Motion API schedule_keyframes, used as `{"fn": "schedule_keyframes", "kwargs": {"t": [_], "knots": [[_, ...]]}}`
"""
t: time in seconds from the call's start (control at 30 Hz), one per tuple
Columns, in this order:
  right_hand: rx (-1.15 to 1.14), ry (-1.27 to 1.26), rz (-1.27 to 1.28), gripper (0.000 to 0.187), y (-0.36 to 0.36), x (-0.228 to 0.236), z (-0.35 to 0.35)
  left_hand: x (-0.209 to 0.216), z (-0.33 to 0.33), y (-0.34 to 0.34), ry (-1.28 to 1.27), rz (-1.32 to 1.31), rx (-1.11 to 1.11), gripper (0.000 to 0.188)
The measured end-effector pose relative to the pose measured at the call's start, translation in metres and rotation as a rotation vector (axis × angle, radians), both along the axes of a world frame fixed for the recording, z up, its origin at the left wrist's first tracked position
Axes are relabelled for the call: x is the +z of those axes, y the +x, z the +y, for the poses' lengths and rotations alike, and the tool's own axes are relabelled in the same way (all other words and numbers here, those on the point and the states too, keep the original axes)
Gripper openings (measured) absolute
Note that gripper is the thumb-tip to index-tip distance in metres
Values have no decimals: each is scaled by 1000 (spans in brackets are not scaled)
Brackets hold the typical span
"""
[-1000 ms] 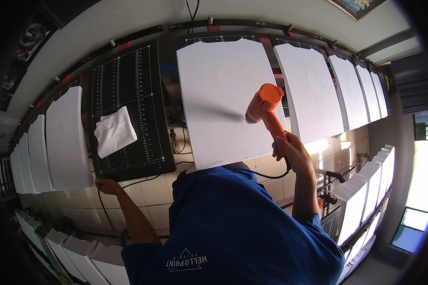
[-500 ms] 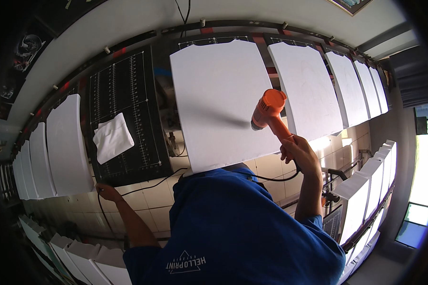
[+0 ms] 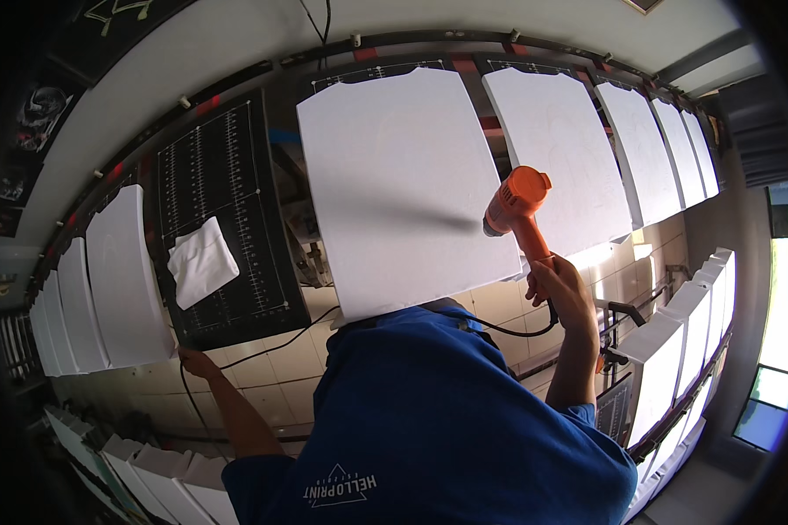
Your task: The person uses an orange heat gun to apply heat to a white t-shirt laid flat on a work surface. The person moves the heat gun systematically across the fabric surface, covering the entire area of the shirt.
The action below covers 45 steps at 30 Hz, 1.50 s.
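right hand (image 3: pixel 559 287) grips heat gun (image 3: pixel 520 199); left hand (image 3: pixel 198 363) holds cord (image 3: pixel 309 328)

The fisheye view looks from the head of the person (image 3: pixel 438 402). It faces downward, rather near.

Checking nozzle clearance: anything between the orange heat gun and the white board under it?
Nothing visible. The heat gun, in the right hand, has its nozzle over the white board near its right edge; only a shadow falls there. The black cord runs past the board's near edge, clear of the nozzle.
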State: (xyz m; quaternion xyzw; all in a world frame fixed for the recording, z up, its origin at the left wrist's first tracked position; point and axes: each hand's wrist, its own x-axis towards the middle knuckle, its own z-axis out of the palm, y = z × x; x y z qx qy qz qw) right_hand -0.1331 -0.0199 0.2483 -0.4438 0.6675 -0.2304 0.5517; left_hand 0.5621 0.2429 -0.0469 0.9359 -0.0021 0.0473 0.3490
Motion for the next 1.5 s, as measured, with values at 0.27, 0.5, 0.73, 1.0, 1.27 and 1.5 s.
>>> {"fn": "schedule_keyframes", "kwargs": {"t": [0.27,0.5,0.73,1.0,1.27,1.5], "knots": [[-39,-17,-142,37,-16,-15,2,-5,3,0,-25,-8,23,70],[-9,-75,-53,34,4,-17,-19,-1,-5,-5,-54,10,-2,69],[18,-104,-238,32,33,-31,-40,16,-5,-8,-108,55,-74,65],[-102,-160,-208,40,69,-50,-49,42,-6,-11,-91,226,-34,58],[-148,-13,-657,36,191,-34,-18,23,60,0,-467,253,-131,59],[127,169,-874,40,410,-27,104,48,196,42,-834,471,129,62]]}}
